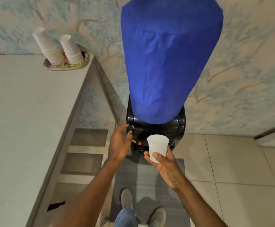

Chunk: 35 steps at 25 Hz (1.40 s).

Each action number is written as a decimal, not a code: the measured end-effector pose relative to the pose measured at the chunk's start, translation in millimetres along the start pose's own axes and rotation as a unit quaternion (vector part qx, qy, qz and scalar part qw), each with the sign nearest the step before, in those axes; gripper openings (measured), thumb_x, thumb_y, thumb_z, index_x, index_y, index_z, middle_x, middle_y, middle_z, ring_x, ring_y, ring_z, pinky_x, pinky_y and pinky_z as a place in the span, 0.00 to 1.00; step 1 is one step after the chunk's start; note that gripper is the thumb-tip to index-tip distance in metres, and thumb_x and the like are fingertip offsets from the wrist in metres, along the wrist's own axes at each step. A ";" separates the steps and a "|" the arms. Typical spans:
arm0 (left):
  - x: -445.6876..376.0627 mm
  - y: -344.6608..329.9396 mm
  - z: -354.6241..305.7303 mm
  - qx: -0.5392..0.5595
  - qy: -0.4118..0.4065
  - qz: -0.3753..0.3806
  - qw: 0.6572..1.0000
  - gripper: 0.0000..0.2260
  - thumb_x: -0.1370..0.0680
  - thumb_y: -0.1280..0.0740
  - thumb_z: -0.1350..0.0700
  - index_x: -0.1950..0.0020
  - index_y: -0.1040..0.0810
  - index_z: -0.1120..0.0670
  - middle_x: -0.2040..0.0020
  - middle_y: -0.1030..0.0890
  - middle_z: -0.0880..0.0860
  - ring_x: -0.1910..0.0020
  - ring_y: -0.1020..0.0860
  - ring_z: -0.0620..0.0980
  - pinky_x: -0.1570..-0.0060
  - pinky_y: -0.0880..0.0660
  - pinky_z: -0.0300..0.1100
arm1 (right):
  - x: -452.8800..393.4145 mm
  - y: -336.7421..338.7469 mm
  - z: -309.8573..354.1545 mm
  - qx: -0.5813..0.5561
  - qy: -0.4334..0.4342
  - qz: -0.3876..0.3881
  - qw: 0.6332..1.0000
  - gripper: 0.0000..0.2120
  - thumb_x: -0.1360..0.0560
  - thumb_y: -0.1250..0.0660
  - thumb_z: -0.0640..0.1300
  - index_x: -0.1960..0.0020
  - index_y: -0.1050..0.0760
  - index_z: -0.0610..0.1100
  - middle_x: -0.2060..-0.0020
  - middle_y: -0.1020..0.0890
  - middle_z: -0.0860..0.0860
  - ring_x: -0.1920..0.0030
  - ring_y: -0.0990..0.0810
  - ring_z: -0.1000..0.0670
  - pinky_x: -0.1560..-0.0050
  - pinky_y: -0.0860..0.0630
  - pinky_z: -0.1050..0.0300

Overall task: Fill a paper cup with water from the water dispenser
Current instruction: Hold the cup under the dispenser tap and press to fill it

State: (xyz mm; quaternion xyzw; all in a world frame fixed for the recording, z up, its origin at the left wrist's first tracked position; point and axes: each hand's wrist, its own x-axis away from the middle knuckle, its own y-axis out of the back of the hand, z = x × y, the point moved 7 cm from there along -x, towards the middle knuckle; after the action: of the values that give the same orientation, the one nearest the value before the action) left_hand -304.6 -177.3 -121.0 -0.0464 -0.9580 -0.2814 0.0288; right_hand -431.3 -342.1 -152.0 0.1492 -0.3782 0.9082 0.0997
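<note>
Blue cloth covers the big bottle that stands upside down on the black water dispenser, set against a wall papered with pale blue branches and leaves. Left of it runs a long grey counter, with open shelves below its edge. Pale floor tiles lie to the right, and a grey mat sits in front of the dispenser, under the person's grey shoes. At the far end of the counter a patterned tray holds two stacks of white cups, both upside down and leaning. The left hand is loosely spread, its fingertips touching the dispenser's left front corner, holding nothing. The right hand grips the white paper cup around its lower part, thumb on the near side, fingers curled behind. The cup stands upright, mouth open upward, just in front of the dispenser's front panel, close to the small yellow and red taps; no water shows inside it.
</note>
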 end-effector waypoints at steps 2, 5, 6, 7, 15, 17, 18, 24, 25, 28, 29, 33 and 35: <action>5.1 -13.5 9.0 -0.020 0.002 0.017 1.000 0.16 0.18 0.31 0.56 0.30 0.23 0.52 0.32 0.21 0.50 0.32 0.23 0.48 0.30 0.27 0.46 | 1.7 21.0 -10.2 0.045 0.016 -0.048 0.998 0.29 0.28 0.25 0.40 0.29 0.28 0.44 0.40 0.16 0.43 0.42 0.16 0.39 0.42 0.18 0.44; 6.2 -28.2 19.8 -0.050 -0.007 0.044 0.998 0.17 0.19 0.30 0.58 0.30 0.22 0.55 0.32 0.20 0.54 0.31 0.23 0.53 0.28 0.27 0.51 | 0.0 56.7 -26.9 0.223 0.036 -0.152 0.962 0.24 0.30 0.24 0.47 0.36 0.25 0.49 0.39 0.18 0.43 0.41 0.18 0.44 0.44 0.18 0.49; 4.8 -33.4 25.1 -0.058 -0.007 0.056 0.997 0.17 0.19 0.30 0.59 0.30 0.22 0.55 0.32 0.20 0.54 0.31 0.23 0.54 0.28 0.27 0.51 | -3.0 69.2 -35.3 0.285 0.036 -0.183 0.940 0.22 0.31 0.23 0.49 0.39 0.25 0.50 0.40 0.20 0.43 0.41 0.19 0.45 0.46 0.18 0.51; 3.1 -38.3 32.5 -0.067 -0.007 0.068 0.995 0.18 0.19 0.30 0.59 0.29 0.23 0.54 0.32 0.21 0.54 0.31 0.23 0.54 0.28 0.27 0.51 | -7.6 83.1 -46.6 0.348 0.031 -0.208 0.914 0.21 0.31 0.22 0.49 0.41 0.25 0.50 0.40 0.23 0.44 0.42 0.20 0.45 0.47 0.19 0.52; -23.0 -60.6 66.8 -0.096 -0.080 0.057 0.991 0.24 0.19 0.30 0.55 0.23 0.30 0.55 0.25 0.29 0.55 0.25 0.30 0.54 0.26 0.30 0.50 | -66.3 175.6 -130.0 0.542 -0.033 -0.264 0.797 0.33 0.33 0.21 0.57 0.35 0.27 0.44 0.42 0.27 0.48 0.43 0.24 0.46 0.45 0.19 0.47; -34.2 -73.6 76.9 -0.093 -0.099 0.041 0.990 0.26 0.19 0.29 0.55 0.23 0.31 0.55 0.23 0.32 0.56 0.23 0.32 0.54 0.24 0.32 0.50 | -90.6 196.2 -144.2 0.552 -0.030 -0.273 0.788 0.34 0.33 0.21 0.56 0.33 0.28 0.43 0.41 0.26 0.47 0.40 0.25 0.44 0.42 0.21 0.45; -38.5 -76.9 78.1 -0.091 -0.111 0.026 0.989 0.26 0.20 0.29 0.56 0.23 0.30 0.56 0.22 0.33 0.57 0.23 0.33 0.55 0.23 0.33 0.50 | -101.2 203.5 -147.9 0.549 -0.025 -0.277 0.788 0.34 0.34 0.21 0.55 0.33 0.28 0.44 0.41 0.25 0.47 0.39 0.26 0.44 0.41 0.22 0.44; -46.0 -96.4 94.2 -0.107 -0.187 -0.028 0.976 0.26 0.19 0.30 0.55 0.22 0.31 0.54 0.18 0.40 0.56 0.19 0.41 0.57 0.23 0.41 0.42 | -154.1 234.4 -165.4 0.561 0.003 -0.293 0.774 0.32 0.35 0.21 0.53 0.35 0.29 0.49 0.42 0.21 0.50 0.41 0.24 0.46 0.45 0.21 0.45; -46.8 -98.8 98.5 -0.109 -0.191 -0.032 0.975 0.26 0.20 0.30 0.55 0.22 0.31 0.53 0.18 0.41 0.55 0.19 0.41 0.58 0.23 0.40 0.43 | -161.3 238.3 -167.8 0.563 0.009 -0.297 0.771 0.33 0.35 0.21 0.53 0.34 0.29 0.50 0.42 0.22 0.51 0.41 0.25 0.47 0.44 0.21 0.46; -49.1 -102.2 107.6 -0.117 -0.196 -0.046 0.973 0.27 0.20 0.31 0.54 0.21 0.32 0.52 0.18 0.41 0.54 0.20 0.39 0.59 0.27 0.42 0.37 | -179.1 247.5 -174.3 0.577 0.022 -0.300 0.759 0.35 0.34 0.20 0.50 0.32 0.31 0.51 0.40 0.21 0.50 0.39 0.26 0.48 0.42 0.24 0.52; -49.4 -103.0 109.6 -0.116 -0.201 -0.053 0.971 0.27 0.19 0.31 0.54 0.21 0.32 0.52 0.18 0.41 0.54 0.20 0.39 0.59 0.29 0.42 0.36 | -184.5 250.8 -176.7 0.579 0.019 -0.299 0.758 0.36 0.34 0.20 0.49 0.31 0.32 0.50 0.39 0.22 0.50 0.39 0.26 0.48 0.43 0.25 0.53; -49.3 -105.7 114.6 -0.115 -0.212 -0.062 0.968 0.27 0.19 0.33 0.53 0.20 0.33 0.50 0.17 0.41 0.53 0.21 0.39 0.58 0.27 0.43 0.35 | -198.3 261.9 -186.6 0.568 0.006 -0.303 0.765 0.38 0.33 0.19 0.47 0.28 0.34 0.50 0.37 0.22 0.49 0.41 0.27 0.51 0.51 0.29 0.64; -50.1 -107.3 115.9 -0.118 -0.218 -0.064 0.967 0.27 0.19 0.33 0.53 0.20 0.34 0.50 0.17 0.42 0.53 0.22 0.38 0.58 0.26 0.39 0.40 | -201.6 263.3 -191.0 0.563 0.010 -0.299 0.770 0.39 0.32 0.20 0.46 0.27 0.35 0.51 0.37 0.23 0.50 0.40 0.26 0.50 0.48 0.27 0.60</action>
State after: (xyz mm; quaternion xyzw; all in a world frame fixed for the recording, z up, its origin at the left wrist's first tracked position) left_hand -269.4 -208.0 -280.0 -0.0485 -0.9023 -0.3766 -0.2043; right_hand -357.4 -401.8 -522.7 0.2750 0.2659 0.8841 0.2682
